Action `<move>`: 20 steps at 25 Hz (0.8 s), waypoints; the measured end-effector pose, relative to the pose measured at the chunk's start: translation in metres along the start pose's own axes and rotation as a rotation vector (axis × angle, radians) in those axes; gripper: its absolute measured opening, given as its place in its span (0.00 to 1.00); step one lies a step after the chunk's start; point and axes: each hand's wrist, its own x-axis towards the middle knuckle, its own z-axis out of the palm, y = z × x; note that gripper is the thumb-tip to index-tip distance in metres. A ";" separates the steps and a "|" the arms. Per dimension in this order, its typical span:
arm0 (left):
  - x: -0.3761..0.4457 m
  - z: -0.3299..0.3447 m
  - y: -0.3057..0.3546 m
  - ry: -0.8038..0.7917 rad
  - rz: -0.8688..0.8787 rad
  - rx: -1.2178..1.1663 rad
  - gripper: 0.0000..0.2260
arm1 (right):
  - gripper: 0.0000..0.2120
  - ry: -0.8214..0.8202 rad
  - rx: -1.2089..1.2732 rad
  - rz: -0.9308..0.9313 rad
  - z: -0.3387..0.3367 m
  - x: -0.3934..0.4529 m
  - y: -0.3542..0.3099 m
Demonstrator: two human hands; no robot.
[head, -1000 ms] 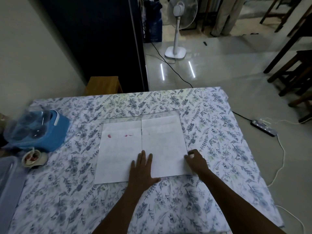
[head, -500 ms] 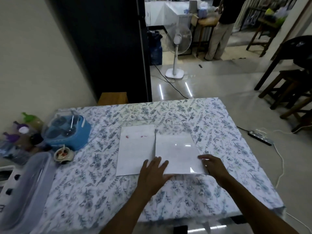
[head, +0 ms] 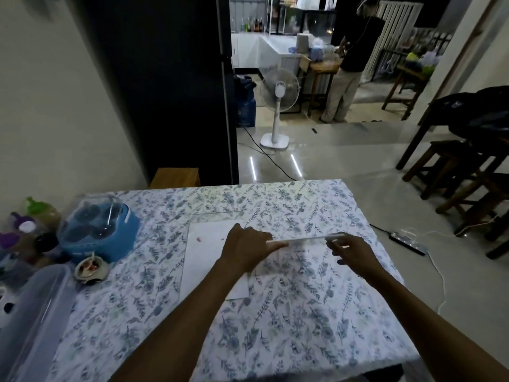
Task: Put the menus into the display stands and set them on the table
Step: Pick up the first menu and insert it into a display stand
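Note:
A clear acrylic display stand is lifted above the table, seen nearly edge-on as a thin bright line. My left hand grips its left end and my right hand grips its right end. A white menu sheet with small pink marks lies flat on the floral tablecloth, partly under my left hand. Another clear stand seems to lie flat just beyond the sheet; its edges are faint.
A blue container with a clear lid, a small bowl, bottles and a clear plastic box crowd the table's left side. Beyond stand a white fan, a person, wooden stools and a power strip.
Both hands were pressing on the right-hand sheet lying flat; now they hold the clear stand raised off the table. The head camera has tilted up, showing more of the room.

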 end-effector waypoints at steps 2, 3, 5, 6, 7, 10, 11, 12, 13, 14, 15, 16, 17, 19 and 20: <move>0.022 -0.002 -0.019 -0.026 -0.001 -0.031 0.17 | 0.07 0.054 -0.118 -0.057 0.002 0.023 -0.010; 0.034 0.001 -0.030 -0.025 -0.055 -0.053 0.18 | 0.07 0.072 -0.138 -0.077 0.004 0.035 -0.014; 0.058 0.010 -0.050 0.024 -0.186 -0.160 0.38 | 0.06 0.078 -0.128 -0.102 0.008 0.062 -0.017; 0.070 0.017 -0.059 0.058 -0.279 -0.303 0.42 | 0.06 0.072 -0.105 -0.105 0.010 0.074 -0.017; 0.078 0.020 -0.066 0.094 -0.371 -0.451 0.40 | 0.06 0.061 -0.072 -0.101 0.011 0.086 -0.016; 0.095 0.038 -0.077 0.204 -0.647 -0.763 0.33 | 0.07 0.042 0.042 -0.109 0.012 0.111 -0.013; 0.094 0.045 -0.077 0.229 -0.730 -0.821 0.35 | 0.05 0.038 0.065 -0.114 0.013 0.117 -0.013; 0.095 0.053 -0.078 0.248 -0.791 -0.864 0.35 | 0.05 0.031 0.085 -0.115 0.015 0.122 -0.012; 0.097 0.058 -0.078 0.261 -0.831 -0.904 0.34 | 0.05 0.024 0.096 -0.116 0.016 0.129 -0.011; 0.100 0.062 -0.079 0.271 -0.845 -0.941 0.32 | 0.05 0.018 0.102 -0.117 0.018 0.136 -0.009; 0.103 0.063 -0.079 0.278 -0.842 -0.958 0.30 | 0.05 0.011 0.105 -0.116 0.019 0.141 -0.008; 0.106 0.062 -0.080 0.285 -0.834 -0.961 0.28 | 0.06 0.007 0.107 -0.112 0.021 0.146 -0.006; 0.108 0.062 -0.081 0.290 -0.835 -0.953 0.27 | 0.06 0.008 0.103 -0.107 0.022 0.150 -0.006; 0.111 0.061 -0.082 0.288 -0.840 -0.942 0.25 | 0.06 0.013 0.095 -0.103 0.023 0.154 -0.006; 0.111 0.061 -0.083 0.276 -0.839 -0.938 0.25 | 0.05 0.018 0.098 -0.098 0.024 0.155 -0.005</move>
